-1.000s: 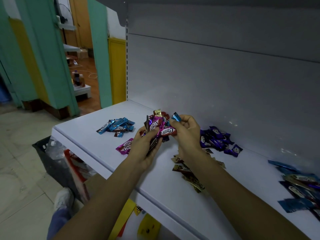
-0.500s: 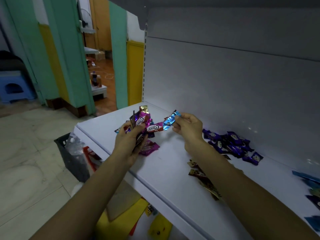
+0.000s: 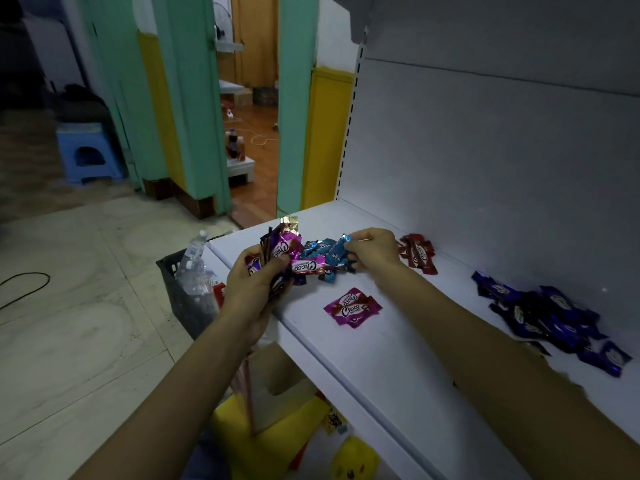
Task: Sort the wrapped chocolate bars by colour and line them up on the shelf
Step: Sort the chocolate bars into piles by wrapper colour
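Observation:
My left hand grips a mixed bunch of wrapped chocolate bars over the left end of the white shelf. My right hand pinches a light blue bar and holds it down at the light blue pile on the shelf. Two magenta bars lie in front of that pile. A few red bars lie by the back panel. A heap of dark blue bars sits to the right.
A black crate with plastic bottles stands on the floor left of the shelf. Yellow packaging and a cardboard box sit below the shelf edge. A blue stool and a doorway lie beyond.
The view has swung left. My right hand has carried the light blue bar away from the bunch and lowered it to the light blue pile. My left hand still holds the bunch.

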{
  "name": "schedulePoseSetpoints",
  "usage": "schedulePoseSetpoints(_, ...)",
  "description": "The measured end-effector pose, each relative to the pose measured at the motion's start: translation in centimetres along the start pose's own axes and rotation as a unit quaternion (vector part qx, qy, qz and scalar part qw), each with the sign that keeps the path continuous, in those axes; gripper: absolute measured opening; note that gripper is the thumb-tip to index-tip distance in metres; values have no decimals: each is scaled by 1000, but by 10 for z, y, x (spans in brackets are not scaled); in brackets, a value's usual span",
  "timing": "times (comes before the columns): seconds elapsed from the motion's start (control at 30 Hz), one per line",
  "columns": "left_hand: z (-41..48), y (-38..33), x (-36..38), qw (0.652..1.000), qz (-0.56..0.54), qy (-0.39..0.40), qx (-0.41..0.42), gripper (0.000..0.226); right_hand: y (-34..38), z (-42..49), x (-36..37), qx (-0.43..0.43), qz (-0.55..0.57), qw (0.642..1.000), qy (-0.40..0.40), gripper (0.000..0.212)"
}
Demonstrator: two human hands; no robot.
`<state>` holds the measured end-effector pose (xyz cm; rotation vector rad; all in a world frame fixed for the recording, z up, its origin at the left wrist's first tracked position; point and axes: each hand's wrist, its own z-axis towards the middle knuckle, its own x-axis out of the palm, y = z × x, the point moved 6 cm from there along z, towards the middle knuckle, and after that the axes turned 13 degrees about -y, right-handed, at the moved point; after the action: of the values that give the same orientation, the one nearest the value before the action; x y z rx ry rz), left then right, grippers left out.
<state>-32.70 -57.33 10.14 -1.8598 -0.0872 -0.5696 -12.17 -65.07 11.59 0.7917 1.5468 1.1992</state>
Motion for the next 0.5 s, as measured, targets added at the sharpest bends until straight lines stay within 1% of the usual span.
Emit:
schedulePoseSetpoints(0.07, 1, 1, 3, 1000, 3, 13, 5, 20, 0, 2, 4, -24, -39, 999, -9, 16)
schedulePoseSetpoints(0.13, 2, 3, 6, 1000, 7, 26, 16, 20, -2, 4, 8, -38, -70, 997, -11, 21)
schedulePoseSetpoints(0.2, 3, 3, 9, 999, 12, 33, 24, 20, -2, 3, 7, -65, -86, 994, -21, 22)
schedulePoseSetpoints(0.3, 5, 1, 15, 998, 13, 53, 29, 18, 14, -8, -1, -124, -36, 990, -54, 15)
schedulePoseSetpoints(0.33, 5, 2, 18, 998, 19, 59, 30, 18, 22, -15, -3, -136, -8, 990, -45, 20)
schedulePoseSetpoints(0.4, 4, 3, 24, 996, 39, 68, 36, 17, 37, -29, -3, -132, 24, 991, 23, 32)
schedulePoseSetpoints(0.43, 3, 4, 27, 995, 49, 74, 42, 16, 42, -36, -2, -124, 30, 990, 67, 34)
schedulePoseSetpoints(0.5, -2, 5, 35, 993, 65, 85, 52, 16, 48, -47, -3, -128, 39, 983, 126, 26)
